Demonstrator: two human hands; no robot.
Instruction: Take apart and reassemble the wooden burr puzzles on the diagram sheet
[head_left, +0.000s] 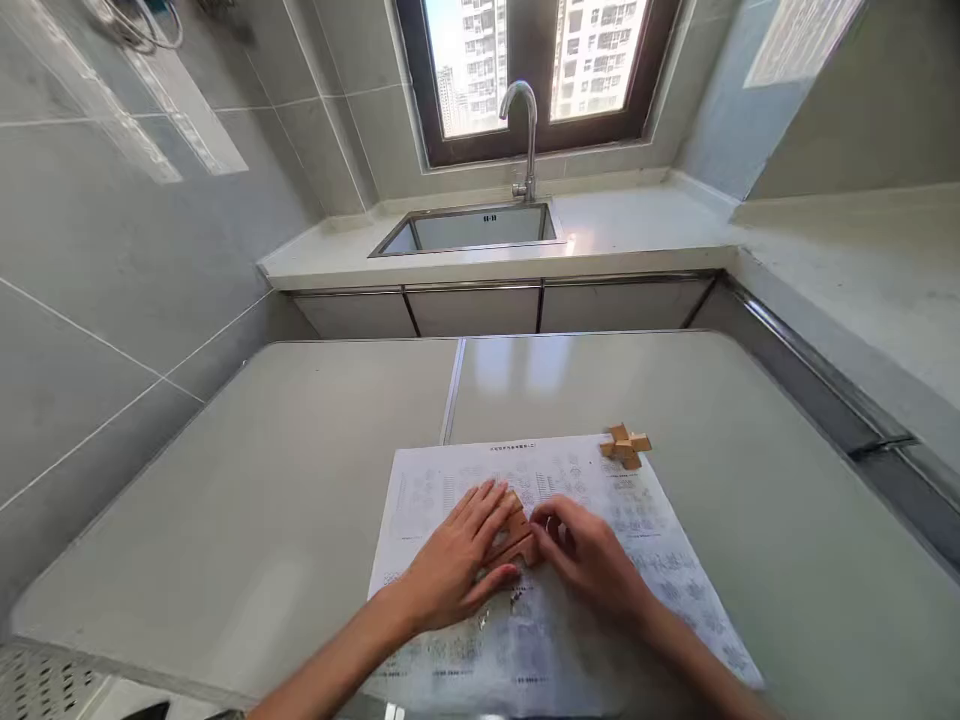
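Several flat brown wooden pieces [516,540] lie together on a large printed sheet [540,610]. My left hand [466,550] rests over their left side, its fingers stretched out and the thumb lying below them. At their right edge my right hand [577,545] has its fingers curled and closed, touching the pieces; whether a piece is between the fingertips is hidden. A cross-shaped wooden assembly [625,447] sits at the sheet's upper right corner. Small dark bits [516,597] are just below the hands.
The sheet lies on a pale table [315,480] with a seam [453,390] across it. Beyond stand a counter [622,225], a sink [480,228], a tap [530,140] and a window. A tiled wall [135,260] rises at the left, and another counter runs along the right.
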